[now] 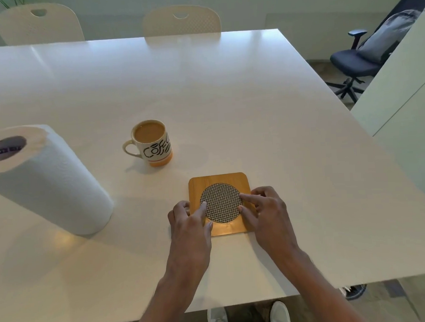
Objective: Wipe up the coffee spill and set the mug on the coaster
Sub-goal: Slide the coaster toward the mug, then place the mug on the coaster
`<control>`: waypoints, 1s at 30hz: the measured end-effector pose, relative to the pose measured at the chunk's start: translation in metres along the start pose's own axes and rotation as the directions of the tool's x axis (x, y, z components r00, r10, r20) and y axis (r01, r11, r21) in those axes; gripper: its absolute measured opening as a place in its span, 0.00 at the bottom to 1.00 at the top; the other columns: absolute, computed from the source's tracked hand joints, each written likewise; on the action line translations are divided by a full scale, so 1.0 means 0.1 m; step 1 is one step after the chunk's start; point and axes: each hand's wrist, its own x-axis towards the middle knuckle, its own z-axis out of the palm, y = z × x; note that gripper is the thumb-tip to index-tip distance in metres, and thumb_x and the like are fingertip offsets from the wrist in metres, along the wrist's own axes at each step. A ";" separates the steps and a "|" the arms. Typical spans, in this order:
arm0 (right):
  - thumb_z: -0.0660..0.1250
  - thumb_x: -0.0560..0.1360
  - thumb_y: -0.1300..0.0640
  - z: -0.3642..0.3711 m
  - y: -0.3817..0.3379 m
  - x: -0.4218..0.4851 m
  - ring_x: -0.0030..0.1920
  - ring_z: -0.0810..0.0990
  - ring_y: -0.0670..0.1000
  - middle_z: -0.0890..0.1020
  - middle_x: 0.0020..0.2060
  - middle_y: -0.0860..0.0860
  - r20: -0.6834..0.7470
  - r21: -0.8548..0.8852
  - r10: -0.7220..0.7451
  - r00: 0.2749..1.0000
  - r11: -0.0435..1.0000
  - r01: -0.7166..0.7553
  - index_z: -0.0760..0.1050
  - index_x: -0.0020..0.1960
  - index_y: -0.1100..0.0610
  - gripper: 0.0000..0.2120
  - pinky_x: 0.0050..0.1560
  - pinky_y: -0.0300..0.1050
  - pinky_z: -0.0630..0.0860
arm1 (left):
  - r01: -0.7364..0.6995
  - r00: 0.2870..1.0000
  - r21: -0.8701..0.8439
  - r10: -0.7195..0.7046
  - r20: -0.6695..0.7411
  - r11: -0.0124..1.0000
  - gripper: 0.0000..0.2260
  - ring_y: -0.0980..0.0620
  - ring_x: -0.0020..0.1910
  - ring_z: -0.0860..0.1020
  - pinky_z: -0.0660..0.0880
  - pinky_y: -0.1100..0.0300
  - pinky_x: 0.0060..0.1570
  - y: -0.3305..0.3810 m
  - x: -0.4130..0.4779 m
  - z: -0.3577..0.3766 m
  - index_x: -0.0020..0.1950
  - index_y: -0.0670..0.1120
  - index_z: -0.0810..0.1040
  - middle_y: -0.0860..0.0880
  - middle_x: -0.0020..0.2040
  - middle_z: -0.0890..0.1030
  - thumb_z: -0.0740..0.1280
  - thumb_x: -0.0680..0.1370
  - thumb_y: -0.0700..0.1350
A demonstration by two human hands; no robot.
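Coaster (220, 204) was right up front, flat on the white surface (253, 109), and both hands were on it. The left hand (189, 226) had its fingers curled at the left edge with the forefinger laid across the woven disc. The right hand (266, 214) mirrored it, with forefinger and thumb on the disc and the rest tucked against the right edge. So both hands held the coaster from either side and carried nothing else, looking as if they were squaring it up.

Just beyond and a little left stood the mug (154, 144), upright and nearly full of milky coffee. It was well apart from the coaster, handle turned left. That half of the job was plainly still to do.

And the spill? No brown puddle showed anywhere on the glossy surface, so either the wiping was finished or the glare hid it. I could not tell which.

The paper towel roll (50, 179) stood on end at the far left, with no loose sheet in sight. Two pale chairs (182, 21) waited at the far edge.
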 end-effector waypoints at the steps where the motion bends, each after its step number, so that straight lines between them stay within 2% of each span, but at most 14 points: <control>1: 0.76 0.77 0.58 0.00 -0.01 -0.01 0.52 0.82 0.51 0.79 0.56 0.52 -0.003 0.002 0.006 1.000 1.000 -0.006 0.85 0.63 0.56 0.15 0.54 0.50 0.85 | 0.002 1.000 -0.003 -0.002 0.000 1.000 0.24 0.49 0.73 0.64 0.72 0.58 0.69 -0.01 -0.01 0.00 0.78 0.50 0.72 0.45 0.74 0.66 0.69 0.81 0.45; 10: 0.76 0.77 0.57 0.03 -0.03 -0.07 0.53 0.82 0.50 0.78 0.57 0.50 0.005 0.000 0.056 0.998 0.998 -0.056 0.84 0.65 0.54 0.16 0.55 0.49 0.84 | -0.027 1.000 -0.023 0.027 -0.015 0.999 0.24 0.49 0.72 0.65 0.73 0.55 0.70 -0.10 -0.03 0.02 0.77 0.49 0.72 0.45 0.73 0.67 0.69 0.81 0.45; 14: 0.75 0.78 0.55 0.01 -0.06 -0.10 0.55 0.80 0.48 0.78 0.58 0.49 0.000 -0.033 0.049 0.999 0.998 -0.049 0.84 0.65 0.53 0.16 0.56 0.44 0.83 | -0.052 0.998 -0.046 0.051 -0.041 0.998 0.22 0.50 0.71 0.65 0.73 0.53 0.71 -0.17 -0.02 0.04 0.76 0.50 0.74 0.46 0.74 0.68 0.69 0.81 0.45; 16: 0.74 0.78 0.53 -0.02 -0.13 -0.06 0.59 0.78 0.47 0.79 0.59 0.48 -0.034 -0.081 0.022 0.999 0.996 -0.025 0.83 0.65 0.52 0.16 0.56 0.39 0.77 | -0.061 0.995 -0.058 0.056 -0.087 0.996 0.21 0.50 0.73 0.64 0.73 0.50 0.71 -0.20 0.00 0.02 0.76 0.50 0.74 0.47 0.76 0.67 0.68 0.82 0.48; 19: 0.73 0.79 0.52 -0.05 -0.28 0.10 0.64 0.77 0.47 0.79 0.62 0.47 -0.053 -0.056 -0.041 0.998 0.998 0.038 0.81 0.67 0.51 0.18 0.60 0.39 0.75 | -0.075 0.979 -0.082 0.057 -0.197 0.994 0.23 0.50 0.76 0.61 0.70 0.49 0.73 -0.23 0.09 -0.02 0.77 0.50 0.71 0.49 0.79 0.65 0.65 0.82 0.52; 23: 0.73 0.78 0.50 -0.01 -0.54 0.41 0.70 0.74 0.45 0.75 0.70 0.45 0.047 0.035 -0.130 0.990 0.991 0.128 0.75 0.73 0.50 0.24 0.65 0.30 0.67 | -0.069 0.940 -0.132 0.020 -0.341 0.989 0.26 0.50 0.80 0.59 0.62 0.54 0.72 -0.21 0.28 -0.18 0.80 0.51 0.64 0.48 0.81 0.63 0.63 0.83 0.53; 24: 0.74 0.78 0.49 0.02 -0.61 0.48 0.71 0.73 0.44 0.74 0.72 0.45 0.072 0.052 -0.154 0.985 0.987 0.151 0.73 0.74 0.50 0.26 0.66 0.30 0.67 | -0.069 0.928 -0.142 0.012 -0.371 0.988 0.27 0.49 0.80 0.60 0.60 0.55 0.72 -0.19 0.33 -0.23 0.81 0.50 0.63 0.48 0.82 0.63 0.62 0.83 0.53; 27: 0.75 0.77 0.47 0.11 -0.81 0.73 0.73 0.72 0.45 0.73 0.74 0.44 0.132 0.130 -0.208 0.969 0.973 0.191 0.71 0.76 0.48 0.30 0.69 0.39 0.71 | -0.073 0.897 -0.183 -0.015 -0.442 0.980 0.27 0.49 0.82 0.58 0.59 0.57 0.73 -0.19 0.52 -0.36 0.82 0.49 0.59 0.48 0.83 0.62 0.60 0.84 0.53; 30: 0.77 0.75 0.45 0.27 -0.97 0.99 0.73 0.73 0.44 0.73 0.74 0.44 0.187 0.198 -0.245 0.951 0.958 0.207 0.68 0.77 0.47 0.34 0.71 0.44 0.73 | -0.067 0.862 -0.256 -0.073 -0.502 0.964 0.30 0.50 0.83 0.57 0.58 0.56 0.75 -0.24 0.73 -0.46 0.84 0.50 0.54 0.49 0.84 0.59 0.62 0.84 0.49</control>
